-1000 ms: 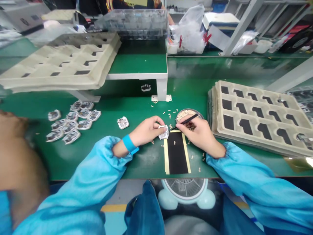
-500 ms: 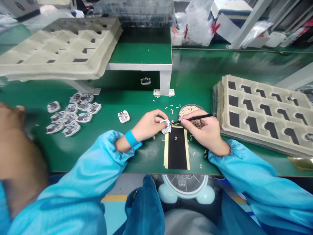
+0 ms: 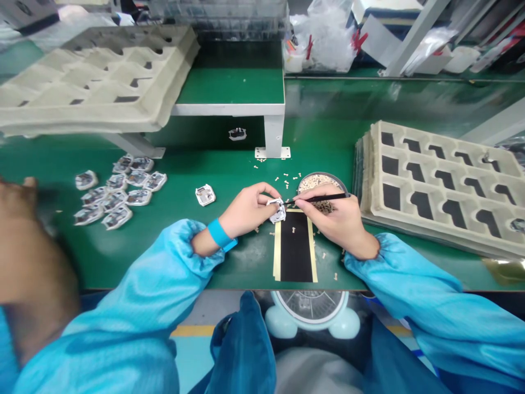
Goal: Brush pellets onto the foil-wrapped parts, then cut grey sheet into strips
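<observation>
My left hand (image 3: 251,212), with a blue band at the wrist, pinches a small white housing (image 3: 278,211) above the top edge of a black pad (image 3: 296,249) with yellow strips on its sides. Black tweezers (image 3: 320,198) are held in my right hand (image 3: 342,219), their tip touching the housing. Partly behind my right hand is a round dish (image 3: 318,181) of tiny tan pieces. Several such pieces lie scattered around the pad. A single white housing (image 3: 205,194) rests left of my left hand.
Several white housings (image 3: 117,201) are grouped at the left, near another person's arm (image 3: 36,251). Stacked moulded trays (image 3: 443,219) stand at the right. A moulded tray (image 3: 102,112) sits on a raised green shelf (image 3: 233,87); one more part (image 3: 237,134) lies beneath it.
My right hand has moved slightly left, and the tweezer tip now reaches over the housing rather than at its right edge. The whole view has shifted a little.
</observation>
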